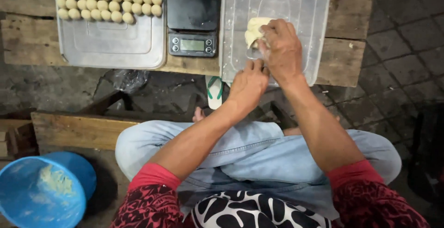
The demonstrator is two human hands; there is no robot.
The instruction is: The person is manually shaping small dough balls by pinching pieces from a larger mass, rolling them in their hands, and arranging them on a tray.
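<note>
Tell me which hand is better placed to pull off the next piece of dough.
Probably the right hand: it already rests on the dough lump inside the clear tub. The left hand sits at the tub's near edge.

scale (192, 18) between tray (111, 48) and tub (300, 6)
</note>
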